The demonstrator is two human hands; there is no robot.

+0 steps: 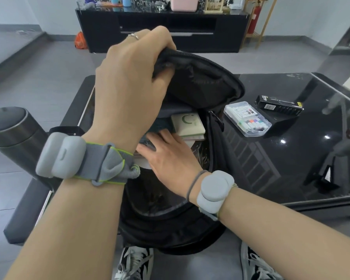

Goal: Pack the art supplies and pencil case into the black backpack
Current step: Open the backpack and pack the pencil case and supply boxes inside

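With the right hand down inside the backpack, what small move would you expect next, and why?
Probably the right hand withdraws and reaches for the clear marker case, which lies on the table beside the black box, while the left hand holds the backpack open.

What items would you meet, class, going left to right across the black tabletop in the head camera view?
Dark metal cylindrical flask → open black fabric backpack → clear plastic case of coloured markers → long black cardboard box.
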